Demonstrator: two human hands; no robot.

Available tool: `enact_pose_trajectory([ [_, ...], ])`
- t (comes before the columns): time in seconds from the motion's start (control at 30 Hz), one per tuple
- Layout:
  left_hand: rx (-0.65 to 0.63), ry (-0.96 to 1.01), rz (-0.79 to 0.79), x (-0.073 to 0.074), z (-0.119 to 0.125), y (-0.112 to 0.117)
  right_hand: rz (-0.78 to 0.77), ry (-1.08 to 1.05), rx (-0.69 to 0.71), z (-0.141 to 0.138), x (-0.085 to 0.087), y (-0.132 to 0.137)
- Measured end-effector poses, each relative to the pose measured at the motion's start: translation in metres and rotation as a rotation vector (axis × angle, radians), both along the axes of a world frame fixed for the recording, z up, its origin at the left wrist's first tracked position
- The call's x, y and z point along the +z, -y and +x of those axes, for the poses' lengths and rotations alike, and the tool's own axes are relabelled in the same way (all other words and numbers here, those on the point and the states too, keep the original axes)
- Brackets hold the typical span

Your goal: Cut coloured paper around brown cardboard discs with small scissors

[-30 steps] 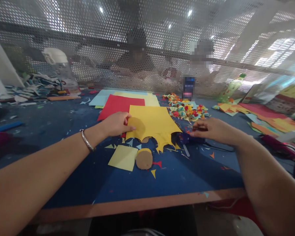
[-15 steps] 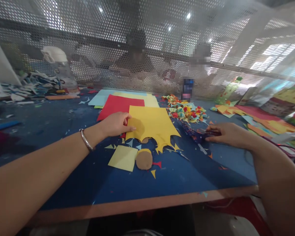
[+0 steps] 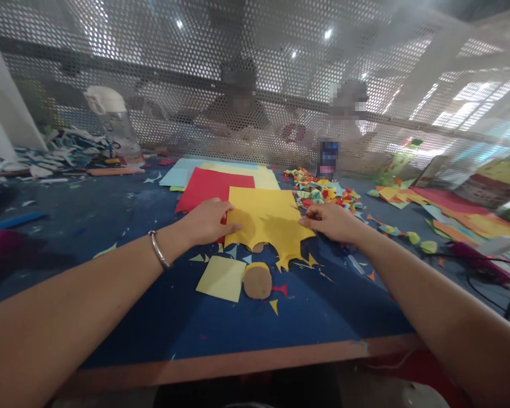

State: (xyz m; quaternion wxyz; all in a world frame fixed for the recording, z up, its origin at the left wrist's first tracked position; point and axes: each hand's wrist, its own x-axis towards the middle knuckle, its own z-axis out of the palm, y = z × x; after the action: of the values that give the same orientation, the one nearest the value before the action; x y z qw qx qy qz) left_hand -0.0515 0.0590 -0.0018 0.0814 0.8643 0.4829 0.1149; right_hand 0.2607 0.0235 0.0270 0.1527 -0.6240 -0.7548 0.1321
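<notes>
Head view: right hand [image 3: 334,222], moved over, pinches yellow sheet [image 3: 267,216]; left hand [image 3: 206,222] grips it

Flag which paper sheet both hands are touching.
The yellow sheet with the jagged near edge: left hand on its left edge, right hand on its right. The pale square lies apart.
</notes>
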Motion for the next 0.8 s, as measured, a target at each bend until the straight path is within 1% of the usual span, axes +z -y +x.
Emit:
enact_pose_trajectory([
  [0.1, 0.008, 0.005, 0.013, -0.001, 0.001, 0.002, 0.007, -0.102, 0.017, -0.003, -0.002, -0.002],
  [0.23, 0.059, 0.039, 0.047, 0.001, -0.001, -0.002, 0.067, -0.228, 0.005, -0.007, 0.004, -0.004],
  [0.37, 0.203, 0.046, 0.132, 0.005, -0.016, -0.014, 0.18, -0.337, -0.058, -0.007, 0.014, -0.017],
  [0.5, 0.375, -0.025, 0.177, 0.003, -0.034, -0.028, 0.344, -0.412, -0.17, -0.007, 0.019, -0.043],
  [0.57, 0.451, -0.058, 0.17, 0.002, -0.04, -0.031, 0.385, -0.42, -0.217, -0.008, 0.018, -0.058],
  [0.67, 0.529, -0.083, 0.147, 0.002, -0.045, -0.033, 0.381, -0.377, -0.247, -0.011, 0.014, -0.077],
  [0.73, 0.539, -0.081, 0.133, 0.004, -0.046, -0.033, 0.362, -0.311, -0.246, -0.013, 0.011, -0.085],
  [0.8, 0.521, -0.059, 0.12, 0.006, -0.048, -0.033, 0.349, -0.233, -0.24, -0.013, 0.009, -0.089],
])
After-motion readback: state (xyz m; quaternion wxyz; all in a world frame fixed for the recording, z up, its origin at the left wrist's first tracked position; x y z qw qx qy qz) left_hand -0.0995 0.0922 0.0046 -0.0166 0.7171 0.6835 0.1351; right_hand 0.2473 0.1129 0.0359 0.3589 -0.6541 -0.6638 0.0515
